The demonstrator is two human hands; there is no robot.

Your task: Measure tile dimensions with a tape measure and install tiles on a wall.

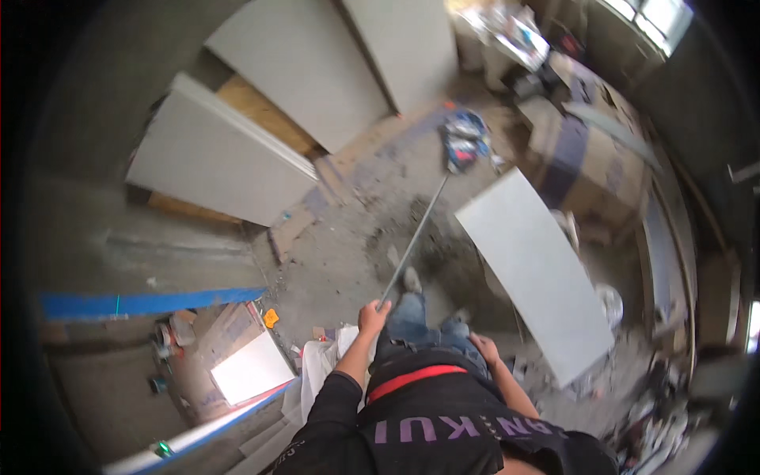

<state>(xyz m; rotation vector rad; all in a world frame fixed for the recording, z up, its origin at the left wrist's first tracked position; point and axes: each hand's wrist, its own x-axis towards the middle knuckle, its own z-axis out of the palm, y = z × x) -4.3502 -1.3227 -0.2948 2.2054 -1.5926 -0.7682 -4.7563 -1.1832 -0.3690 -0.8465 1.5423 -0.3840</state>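
Basically, left hand (372,318) has fingers clamped round the pole (417,237) at its near end, probably for reach; far end's at the blue bundle (465,141) on the floor (317,269). Right hand (484,348) by jeans (413,315), fingers: can't tell.

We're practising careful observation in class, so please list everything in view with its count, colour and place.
Pole: one, grey, centre
Bundle: one, mainly blue, blurred, at the pole's far end
Large panels: three, off-white, upper left
Board: one, white, right of centre
Cardboard boxes: count unclear, brown with purple bands, upper right
Small panel: one, white, lower left
Blue strips: two, blue, lower left
Scrap: one, yellow-orange, left of centre
Window: one, bright, upper right
Debris: uncountable, mixed, lower right
Jeans: one pair, blue, below centre
Left hand: one, bare, grip around the pole
Right hand: one, bare, beside the jeans
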